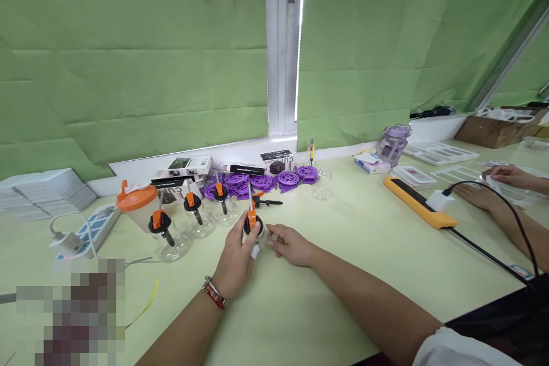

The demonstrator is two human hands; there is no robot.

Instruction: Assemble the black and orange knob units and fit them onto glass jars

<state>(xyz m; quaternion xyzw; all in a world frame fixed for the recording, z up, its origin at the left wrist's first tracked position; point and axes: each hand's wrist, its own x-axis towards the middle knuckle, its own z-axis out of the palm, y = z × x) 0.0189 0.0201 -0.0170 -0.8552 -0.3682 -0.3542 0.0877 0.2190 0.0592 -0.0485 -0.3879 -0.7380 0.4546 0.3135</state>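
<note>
A small glass jar with a black lid and orange flip top (252,220) stands upright on the table between my hands. My left hand (235,257), with a white wrap on one finger, is closed around its left side and lid. At the jar's right side my right hand (291,245) grips the glass with curled fingers. Three similar lidded jars stand to the left: a near one (171,249), a middle one (201,226) and a far one (226,211). A black stick-like part (270,202) lies just behind my hands. Further right is a lidless glass jar (321,190).
Purple wheel-shaped parts (261,183) and cup holder boxes (277,161) line the back. An orange-lidded cup (137,200) and power strip (100,229) are left. A yellow power strip (418,203) with cables lies right, before a co-worker's hands (478,194). A purple bottle (393,146) stands behind.
</note>
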